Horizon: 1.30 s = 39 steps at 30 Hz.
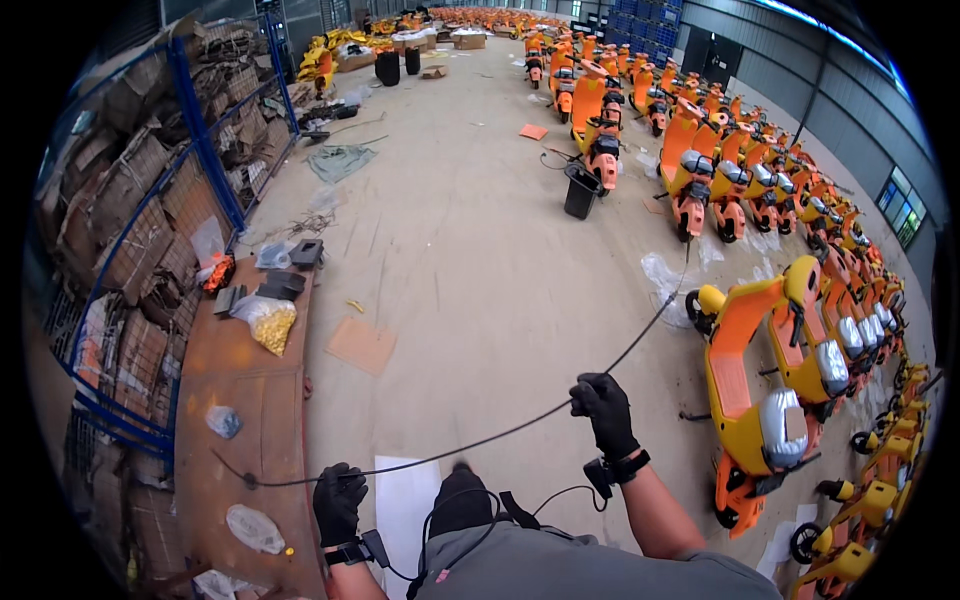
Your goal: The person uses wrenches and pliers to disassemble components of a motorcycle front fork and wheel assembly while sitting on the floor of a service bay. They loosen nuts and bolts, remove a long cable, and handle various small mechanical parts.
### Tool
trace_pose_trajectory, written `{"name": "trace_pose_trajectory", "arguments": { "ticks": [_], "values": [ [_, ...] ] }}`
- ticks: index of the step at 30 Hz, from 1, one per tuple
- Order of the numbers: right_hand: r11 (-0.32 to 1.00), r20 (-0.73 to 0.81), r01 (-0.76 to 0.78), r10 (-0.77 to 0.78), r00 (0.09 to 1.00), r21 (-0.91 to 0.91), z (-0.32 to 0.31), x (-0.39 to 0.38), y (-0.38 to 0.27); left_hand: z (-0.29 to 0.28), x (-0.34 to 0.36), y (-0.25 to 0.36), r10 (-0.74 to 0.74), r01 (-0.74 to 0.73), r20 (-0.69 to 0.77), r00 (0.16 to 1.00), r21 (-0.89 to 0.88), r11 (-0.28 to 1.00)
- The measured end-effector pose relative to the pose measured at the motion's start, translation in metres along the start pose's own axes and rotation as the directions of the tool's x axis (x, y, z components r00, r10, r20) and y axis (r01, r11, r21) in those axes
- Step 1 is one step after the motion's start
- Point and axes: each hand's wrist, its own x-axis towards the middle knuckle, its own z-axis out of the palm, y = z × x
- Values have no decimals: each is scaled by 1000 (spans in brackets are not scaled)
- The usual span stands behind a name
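Note:
A long thin black cable (478,441) hangs in a shallow curve in front of me, between my two hands. My left hand (339,503), in a black glove, is closed on it near the edge of a brown-topped table (240,368). The cable's left end runs on past this hand over the tabletop. Higher up and to the right, my right hand (605,413), also gloved in black, is closed round the cable. From there the cable rises to the far right towards the parked scooters, where its far end is hard to make out.
A bag of yellow pieces (272,326) and dark grey parts (281,286) lie on the table. Blue-framed wire cages (190,120) stand at the left. Orange and yellow scooters (735,375) line the right side. A black bin (581,192) and a cardboard sheet (362,345) are on the floor.

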Motion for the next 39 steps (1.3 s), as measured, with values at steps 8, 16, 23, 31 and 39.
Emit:
{"name": "trace_pose_trajectory", "arguments": {
  "ticks": [8, 16, 23, 31, 39],
  "values": [
    [989, -199, -84, 108, 974, 123, 67, 284, -10, 132, 297, 35, 94, -91, 15, 995, -162, 983],
    [970, -387, -25, 120, 914, 243, 58, 498, -24, 340, 556, 132, 122, -191, 486, 865, 93, 977],
    [950, -472, 19, 137, 871, 311, 54, 700, 41, 455, 717, 151, 64, -87, 501, 863, 23, 996],
    [946, -78, -257, 277, 958, 199, 100, 888, -7, 559, 733, 222, -30, 29, 206, 978, 9, 1000],
    [886, 95, -237, 217, 972, 398, 131, 902, -22, 601, 785, 234, -167, 196, 403, 900, -33, 980]
  ]
}}
